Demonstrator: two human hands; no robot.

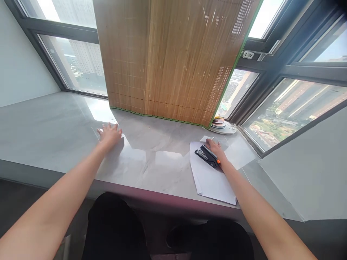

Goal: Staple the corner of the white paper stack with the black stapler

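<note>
My left hand (110, 135) rests on the grey marble-look windowsill (151, 177), its fingers spread and nothing visible in it. Over to the right, a black stapler (208, 156) with an orange part at one end lies on white sheets of paper (211, 184). Just beyond the stapler is my right hand (216, 147), on the papers with its fingers stretched out. The stapler hides part of that hand, and I cannot tell whether the two touch.
A brown bamboo blind (168, 65) with green edging hangs down to the sill. Stacked plates (223, 128) stand partly behind it in the right corner. Another white sheet (241, 153) lies beside my right hand. The sill's front edge runs above my knees.
</note>
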